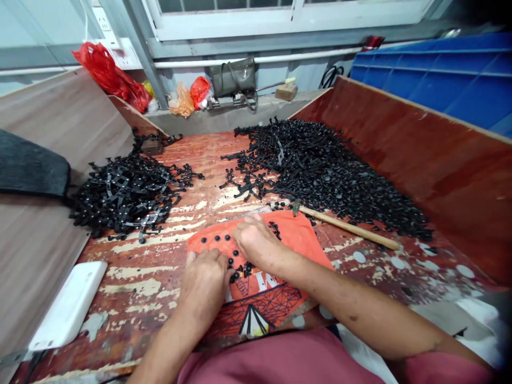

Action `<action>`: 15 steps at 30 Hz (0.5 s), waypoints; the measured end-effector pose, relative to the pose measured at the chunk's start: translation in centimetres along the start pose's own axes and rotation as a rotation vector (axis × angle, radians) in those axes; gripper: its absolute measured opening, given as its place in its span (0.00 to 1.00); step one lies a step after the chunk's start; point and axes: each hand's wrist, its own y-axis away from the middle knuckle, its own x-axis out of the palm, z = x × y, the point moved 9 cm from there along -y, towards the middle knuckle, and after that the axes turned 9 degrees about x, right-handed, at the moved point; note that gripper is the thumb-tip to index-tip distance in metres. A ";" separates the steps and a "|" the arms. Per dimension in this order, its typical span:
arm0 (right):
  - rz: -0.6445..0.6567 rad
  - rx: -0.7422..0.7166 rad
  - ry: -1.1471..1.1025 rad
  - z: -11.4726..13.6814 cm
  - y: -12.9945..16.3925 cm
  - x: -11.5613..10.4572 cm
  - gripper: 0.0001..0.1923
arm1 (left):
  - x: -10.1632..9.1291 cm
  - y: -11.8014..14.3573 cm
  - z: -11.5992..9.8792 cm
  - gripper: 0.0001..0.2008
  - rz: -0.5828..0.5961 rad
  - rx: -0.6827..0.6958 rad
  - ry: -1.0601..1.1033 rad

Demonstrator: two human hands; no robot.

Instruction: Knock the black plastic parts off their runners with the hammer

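An orange printed cloth (296, 234) lies on the worn red tabletop under both hands. My left hand (205, 280) rests at its left side, fingers curled down and the thumb tip by a small cluster of black round-headed pieces (244, 271). Higher on the cloth, my right hand (256, 240) is closed, knuckles up, its fingertips turned down and hidden. What either hand holds, if anything, is out of sight. A loose row of single round black pieces (217, 238) sits on the cloth between and above the hands.
A big heap of small black parts (320, 165) spreads at the right, and linked black strips (128, 186) pile up at the left. A wooden-handled hammer (352, 226) lies right of the cloth. A white flat case (70, 304) is at the left. Wooden boards (420, 154) wall the sides.
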 end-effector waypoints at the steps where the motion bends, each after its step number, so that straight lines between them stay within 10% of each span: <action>1: -0.015 0.010 0.009 -0.2 0.0 -0.1 0.08 | -0.3 0.1 0.1 0.10 -0.019 -0.007 -0.008; 15: 0.017 -0.007 -0.044 0.6 2.5 -0.4 0.08 | -2.9 -1.6 1.0 0.12 -0.079 0.033 -0.133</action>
